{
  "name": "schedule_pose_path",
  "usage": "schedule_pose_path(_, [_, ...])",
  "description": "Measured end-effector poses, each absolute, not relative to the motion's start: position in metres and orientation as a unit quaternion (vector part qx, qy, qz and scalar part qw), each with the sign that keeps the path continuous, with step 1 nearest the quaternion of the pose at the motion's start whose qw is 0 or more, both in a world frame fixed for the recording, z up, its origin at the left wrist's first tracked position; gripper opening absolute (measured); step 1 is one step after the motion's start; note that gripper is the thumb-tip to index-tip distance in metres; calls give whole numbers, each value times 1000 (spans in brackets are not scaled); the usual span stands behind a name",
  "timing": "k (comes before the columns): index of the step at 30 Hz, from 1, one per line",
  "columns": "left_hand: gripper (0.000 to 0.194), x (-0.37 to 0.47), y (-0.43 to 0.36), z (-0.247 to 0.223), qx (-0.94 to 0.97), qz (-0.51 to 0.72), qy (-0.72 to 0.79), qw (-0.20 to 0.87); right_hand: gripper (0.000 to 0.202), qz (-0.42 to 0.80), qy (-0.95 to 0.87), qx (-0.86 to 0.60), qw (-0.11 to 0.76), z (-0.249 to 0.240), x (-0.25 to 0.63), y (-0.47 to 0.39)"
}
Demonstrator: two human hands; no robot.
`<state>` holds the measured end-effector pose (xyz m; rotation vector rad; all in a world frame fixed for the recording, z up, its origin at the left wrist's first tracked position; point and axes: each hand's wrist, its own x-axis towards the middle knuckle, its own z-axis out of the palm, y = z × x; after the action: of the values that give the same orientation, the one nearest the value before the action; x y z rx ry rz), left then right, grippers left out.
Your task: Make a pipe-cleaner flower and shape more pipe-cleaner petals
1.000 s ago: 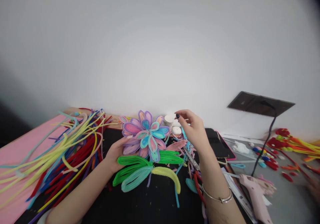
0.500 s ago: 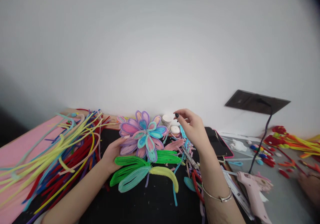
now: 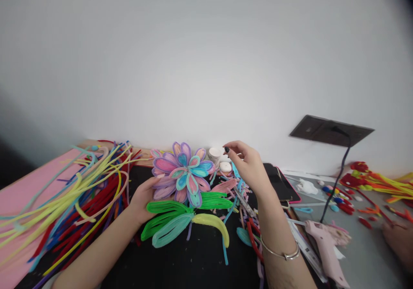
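A layered flower of purple, pink and blue fuzzy stems stands at the middle, with green leaves, a teal leaf and a yellow leaf below it. My left hand is closed on the flower's left side, its thumb against the petals and its other fingers hidden behind. My right hand is raised to the right of the flower, not touching it. Its thumb and fingers are curved with a gap between them, and nothing shows in them.
Loose colored stems pile on the left. Scissors, a white case, a dark tablet and a pink glue gun lie to the right. Another person's hand is at the far right, near small colored pieces.
The flower has tilted slightly left in my left hand. My right hand has barely moved and remains raised.
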<state>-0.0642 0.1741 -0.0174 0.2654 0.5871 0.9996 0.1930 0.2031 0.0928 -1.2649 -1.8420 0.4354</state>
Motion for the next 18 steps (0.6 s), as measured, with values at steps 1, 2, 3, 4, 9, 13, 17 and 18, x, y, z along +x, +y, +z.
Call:
schedule_pose_path(1, [25, -64, 174, -18, 126, 470, 273, 830, 19, 174, -734, -505, 419, 93, 193, 203])
schedule_pose_path(2, [25, -64, 174, -18, 128, 467, 269, 832, 19, 173, -735, -505, 418, 92, 193, 203])
schedule_pose_path(3, [25, -65, 174, -18, 130, 464, 264, 836, 19, 172, -735, -506, 417, 92, 193, 203])
schedule_pose_path(4, [24, -65, 173, -18, 132, 458, 258, 840, 19, 171, -736, -507, 415, 92, 193, 204])
schedule_pose_path(9, [22, -66, 172, -19, 142, 441, 221, 858, 18, 161, -744, -510, 401, 91, 193, 204])
schedule_pose_path(13, [22, -67, 173, -21, 156, 437, 217, 859, 19, 158, -752, -504, 395, 89, 193, 204])
schedule_pose_path(17, [25, -67, 173, -20, 153, 435, 203, 864, 19, 165, -759, -497, 388, 87, 191, 204])
schedule_pose_path(18, [26, -66, 173, -20, 153, 436, 196, 865, 19, 167, -759, -495, 388, 87, 190, 204])
